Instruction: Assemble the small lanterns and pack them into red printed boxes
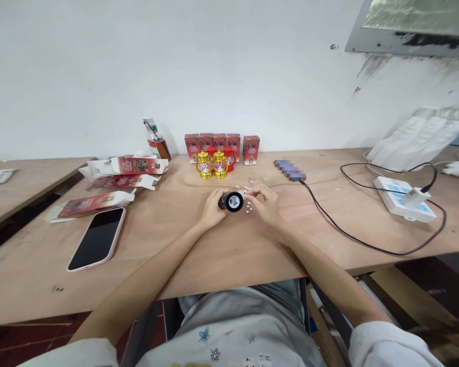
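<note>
My left hand (213,210) is wrapped around a small black round-ended object (235,202), probably a lantern seen from below. Its open end faces me and shows a pale, shiny inside. Just to the right, my right hand (265,204) has thumb and forefinger pinched together close to the rim. Whatever is between those fingertips is too small to make out. Small whitish bits (248,208) lie scattered on the table beside the black object. Beyond my hands stand gold mini lanterns (204,165), with red lanterns (230,159) behind them.
Several red printed boxes (251,150) stand along the wall. Opened boxes (95,203) and a pink-edged phone (97,238) lie left. A bottle (161,148) leans behind them. To the right are a cabled phone (289,170), a power strip (403,199) and white bags (415,137).
</note>
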`<state>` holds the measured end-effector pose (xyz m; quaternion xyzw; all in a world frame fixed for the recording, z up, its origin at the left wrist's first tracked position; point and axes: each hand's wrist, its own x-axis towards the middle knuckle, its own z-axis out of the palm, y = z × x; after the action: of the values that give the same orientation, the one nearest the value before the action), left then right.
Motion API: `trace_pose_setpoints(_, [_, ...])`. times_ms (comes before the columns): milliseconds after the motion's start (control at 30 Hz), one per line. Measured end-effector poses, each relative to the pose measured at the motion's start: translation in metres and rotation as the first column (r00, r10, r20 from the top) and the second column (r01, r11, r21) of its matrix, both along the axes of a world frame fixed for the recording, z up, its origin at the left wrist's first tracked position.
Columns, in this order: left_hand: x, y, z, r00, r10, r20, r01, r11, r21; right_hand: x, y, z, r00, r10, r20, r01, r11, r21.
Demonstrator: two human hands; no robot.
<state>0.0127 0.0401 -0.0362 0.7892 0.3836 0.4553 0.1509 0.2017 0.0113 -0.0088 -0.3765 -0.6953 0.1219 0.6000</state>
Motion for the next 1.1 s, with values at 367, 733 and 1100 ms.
trace_pose_setpoints(367, [0.0,-0.002,0.001,0.997,-0.049,-0.062,0.052,0.998,0.045,-0.014,-0.007,-0.011,0.991,-0.016,0.134,-0.009,0.983,0.181])
trace_pose_setpoints(733, [0.001,0.002,-0.002,0.999,-0.011,0.051,0.012,1.0,-0.02,0.003,0.004,-0.005,0.97,-0.128,0.204,0.1,0.985,0.139])
trace_pose_setpoints(1100, [-0.001,0.007,-0.004,0.991,0.046,0.128,-0.042,0.999,-0.029,0.031,0.024,-0.006,0.576,0.096,0.812,0.011,0.992,-0.125])
